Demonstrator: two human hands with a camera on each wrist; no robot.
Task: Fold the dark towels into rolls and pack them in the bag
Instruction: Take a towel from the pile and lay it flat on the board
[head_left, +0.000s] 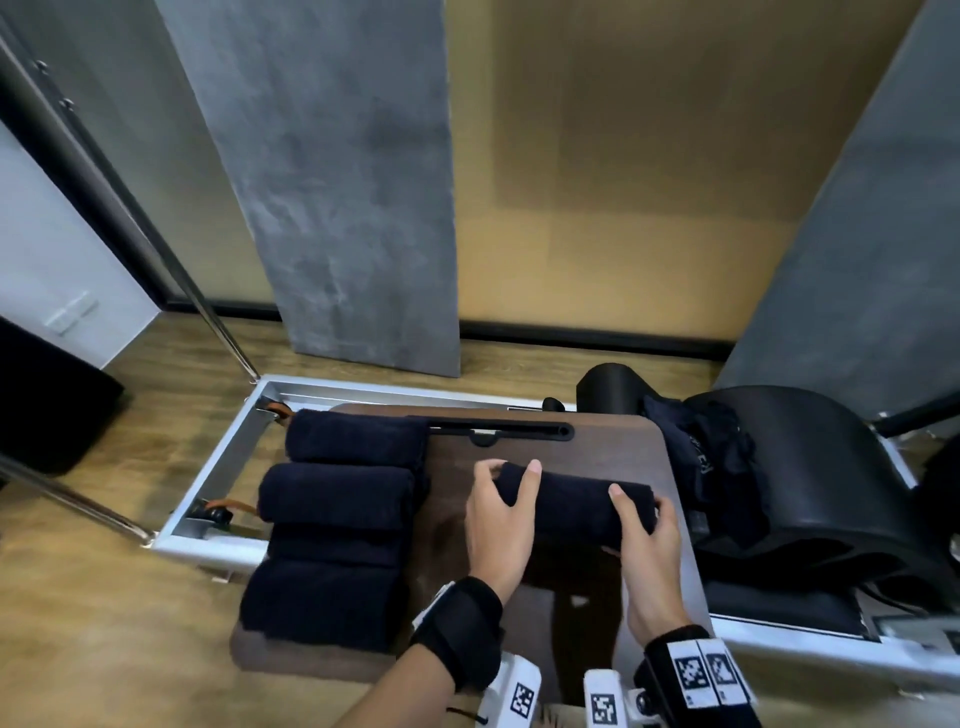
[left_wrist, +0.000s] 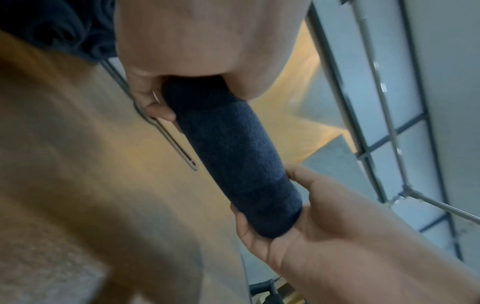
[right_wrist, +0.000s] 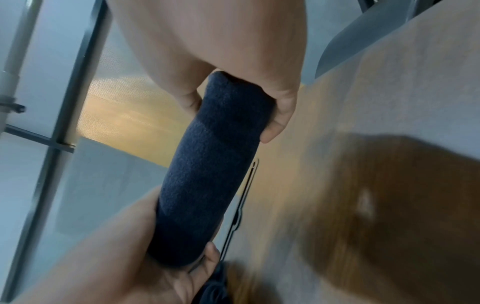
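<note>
The scene is viewed from head height, forward and steeply down, so that the whole tabletop (head_left: 545, 457) and the floor beyond it are taken in. From each wrist the view is taken very close, along the palm toward the fingers and up past them to the wall panels. The rolled towel (head_left: 576, 501) (left_wrist: 233, 156) (right_wrist: 215, 170), gripped at both ends, is shared by all three views, and the opposite hand is caught in each wrist view.
</note>
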